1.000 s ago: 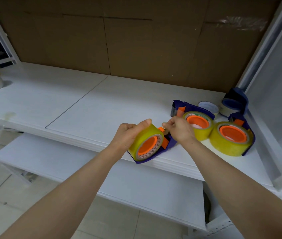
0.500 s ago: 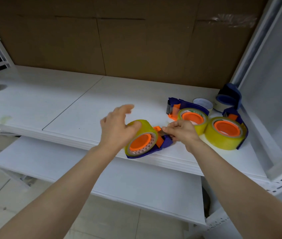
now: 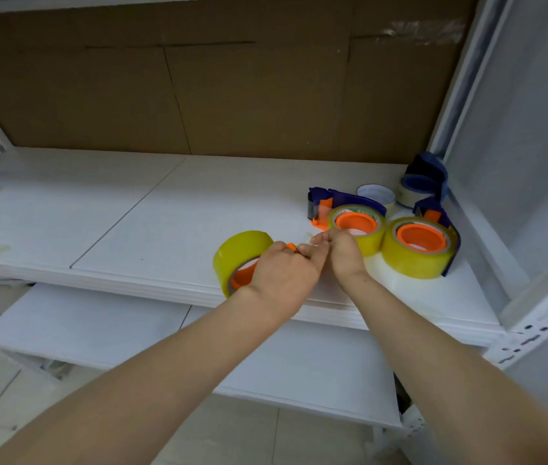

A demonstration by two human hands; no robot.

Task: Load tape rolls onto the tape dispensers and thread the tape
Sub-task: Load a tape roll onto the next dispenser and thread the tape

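Observation:
A yellow tape roll with an orange hub stands on edge near the front of the white shelf. Its blue dispenser is almost wholly hidden by my hands. My left hand covers the roll's right side, fingers closed at the small orange front part. My right hand meets it there, pinching at the same spot; the tape end itself is too small to make out. Two more loaded dispensers lie flat to the right: a middle one and a far right one.
A white roll and a blue dispenser with a pale roll sit at the back right against the white upright. Brown cardboard lines the back. A lower white shelf juts out below. Another roll shows at the far left edge.
My left hand, lifted open over the roll half a second ago, has come down onto the dispenser's front beside my right hand. The roll now rests on the shelf.

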